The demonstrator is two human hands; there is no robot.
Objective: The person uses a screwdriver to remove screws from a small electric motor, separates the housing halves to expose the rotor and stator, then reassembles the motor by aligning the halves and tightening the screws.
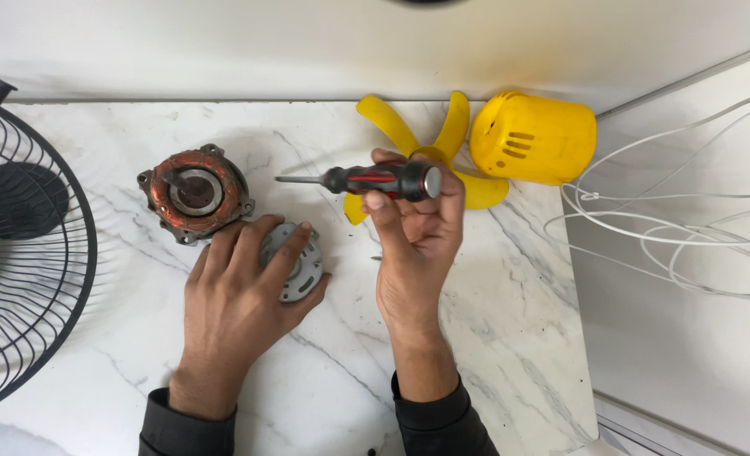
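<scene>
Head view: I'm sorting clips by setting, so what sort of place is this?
Probably a home or small repair bench: a marble-patterned tabletop bears a fan motor, yellow fan blade and wire grille.

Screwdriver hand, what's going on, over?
Right hand grips screwdriver, tip toward motor. Left hand rests on grey motor cover. Nothing between them.

No packages, labels, signs or screens anywhere in view.
</scene>
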